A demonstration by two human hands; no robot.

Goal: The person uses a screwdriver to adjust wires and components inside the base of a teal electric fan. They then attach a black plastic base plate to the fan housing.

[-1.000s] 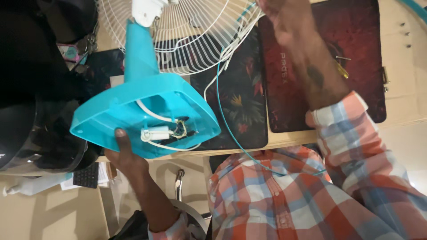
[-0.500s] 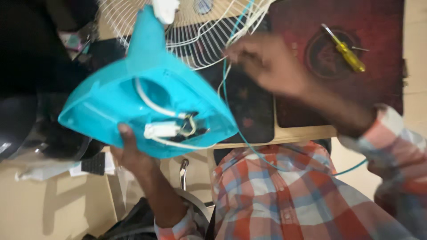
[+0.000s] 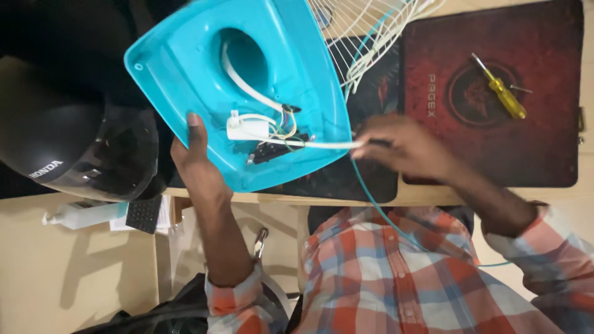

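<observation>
Across the desk point(image 3: 433, 196), my left hand point(image 3: 197, 162) grips the fan base point(image 3: 185, 68), now tilted higher. My right hand point(image 3: 405, 148), moved down to three o'clock, pinches the white cable point(image 3: 322, 145) at the rim.

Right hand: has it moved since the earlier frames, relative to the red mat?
Yes. The right hand has come down off the red mat to its left edge, where its fingers pinch the white cable at the blue fan base.

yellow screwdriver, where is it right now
In the head view the yellow screwdriver lies at the upper right on the dark red mat, apart from both hands and up-right of the right hand.
</observation>
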